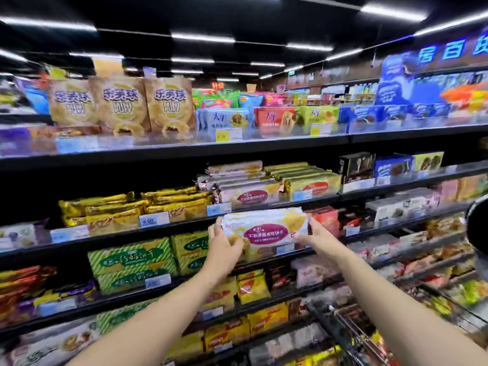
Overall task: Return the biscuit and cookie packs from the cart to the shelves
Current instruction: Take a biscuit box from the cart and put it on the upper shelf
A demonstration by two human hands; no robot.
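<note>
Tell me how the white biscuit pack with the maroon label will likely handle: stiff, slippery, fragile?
Probably fairly stiff: the white biscuit pack lies flat, held only at its ends by the left hand and right hand. Its glossy wrapper may be slippery. Biscuits inside could crack.

Biscuit pack (265, 228) pale lilac and yellow with a magenta oval label, green-and-white diagonally striped packs (132, 257), shiny gold packs (105, 210), tan bags (118, 104), black shelf edges (184, 151).
</note>
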